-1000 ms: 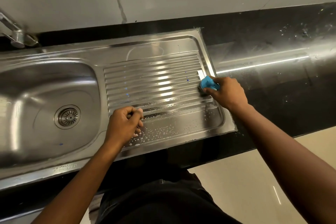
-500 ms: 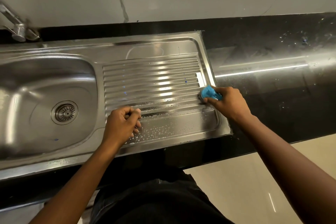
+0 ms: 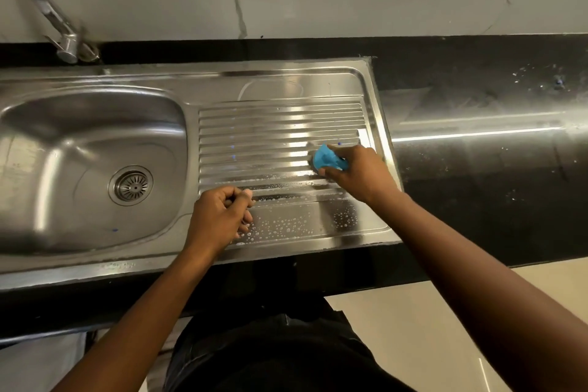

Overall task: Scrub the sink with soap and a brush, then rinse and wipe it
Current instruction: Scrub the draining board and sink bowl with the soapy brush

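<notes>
The left hand (image 3: 219, 216) is nearest, resting on the front of the stainless drainboard (image 3: 280, 124) with its fingers curled into a loose fist; nothing shows inside it, though the palm side is turned away, so a small object cannot be ruled out. Soap bubbles (image 3: 286, 227) speckle the flat strip just right of that hand and run along the nearest ridges. Farther out and to the right, the right hand (image 3: 359, 172) grips a blue scrubber (image 3: 327, 159), whether brush or pad I cannot tell, and presses it down on the ridged part close to the drainboard's right edge. The relation that matters is this: the ridges run left to right, and the unscrubbed ones lie leftward of and beyond the right hand, toward the wall, with small blue dots of soap (image 3: 233, 153) sitting on them. So the next stroke, as I judge it, should travel along the grooves leftward, and the right hand is the one placed for it. The basin (image 3: 63, 143) with its drain (image 3: 131, 185) lies well to the left of both hands, and the tap (image 3: 60, 38) beyond that, at the far left.
</notes>
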Demonstrator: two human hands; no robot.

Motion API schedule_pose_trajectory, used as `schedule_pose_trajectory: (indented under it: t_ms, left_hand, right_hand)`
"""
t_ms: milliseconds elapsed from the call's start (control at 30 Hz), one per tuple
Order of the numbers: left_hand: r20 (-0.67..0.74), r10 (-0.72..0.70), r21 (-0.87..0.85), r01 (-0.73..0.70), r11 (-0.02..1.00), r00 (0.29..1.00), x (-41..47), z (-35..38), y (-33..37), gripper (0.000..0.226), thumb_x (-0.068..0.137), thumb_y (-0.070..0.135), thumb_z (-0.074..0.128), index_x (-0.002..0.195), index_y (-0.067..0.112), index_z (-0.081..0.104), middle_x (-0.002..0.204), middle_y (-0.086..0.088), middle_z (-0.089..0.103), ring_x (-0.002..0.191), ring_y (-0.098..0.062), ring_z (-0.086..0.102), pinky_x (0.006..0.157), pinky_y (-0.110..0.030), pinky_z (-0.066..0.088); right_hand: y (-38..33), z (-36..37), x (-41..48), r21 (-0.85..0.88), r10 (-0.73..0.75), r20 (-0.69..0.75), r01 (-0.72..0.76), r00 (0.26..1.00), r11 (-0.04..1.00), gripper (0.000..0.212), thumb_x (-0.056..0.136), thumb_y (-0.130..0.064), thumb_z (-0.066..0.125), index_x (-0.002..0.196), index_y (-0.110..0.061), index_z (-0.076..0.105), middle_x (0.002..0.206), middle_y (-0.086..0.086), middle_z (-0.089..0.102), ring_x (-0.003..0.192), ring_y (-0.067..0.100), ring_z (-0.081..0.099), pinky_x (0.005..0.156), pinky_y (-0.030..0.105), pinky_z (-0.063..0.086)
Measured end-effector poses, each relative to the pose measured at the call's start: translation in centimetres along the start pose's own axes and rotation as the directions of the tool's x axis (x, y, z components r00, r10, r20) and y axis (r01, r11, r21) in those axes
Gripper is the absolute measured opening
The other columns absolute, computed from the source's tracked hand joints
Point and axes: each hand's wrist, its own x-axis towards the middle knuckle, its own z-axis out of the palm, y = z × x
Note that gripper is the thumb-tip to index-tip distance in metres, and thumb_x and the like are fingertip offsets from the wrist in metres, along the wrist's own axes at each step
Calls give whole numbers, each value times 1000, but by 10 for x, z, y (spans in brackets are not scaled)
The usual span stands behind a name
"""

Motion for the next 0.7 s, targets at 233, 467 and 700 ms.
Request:
schedule_pose_trajectory:
  t_ms: [233, 467, 700]
  left_hand:
    - [-76, 1, -36, -3, 999, 997, -3, -28, -10, 29, 105, 24, 64, 82, 8, 73, 66, -9, 73, 54, -20, 66, 50, -31, 54]
    - [-51, -17, -49, 15, 999, 999, -3, -38, -17, 28, 104, 24, 65, 82, 10, 73, 67, -10, 73, 53, -17, 65, 48, -28, 51]
    - [-36, -14, -49, 12, 999, 999, 1, -48, -19, 28, 104, 24, 64, 82, 10, 73, 67, -10, 73, 53, -19, 65, 49, -28, 52]
  right_hand:
    - [26, -40, 8, -102, 114, -63, -120, 992, 988, 63, 88, -49, 79, 140, -16, 64, 125, 9, 74, 103, 21, 72, 95, 45, 59]
    - [-34, 10, 20, 19, 27, -47, -26, 999, 999, 56, 89, -46, 79, 137, -21, 67, 116, -1, 76, 92, 14, 71, 84, 33, 59]
    - [-31, 5, 13, -105, 16, 26, -13, 1000, 994, 57, 89, -45, 79, 138, -19, 66, 122, 4, 75, 96, 17, 70, 84, 32, 54]
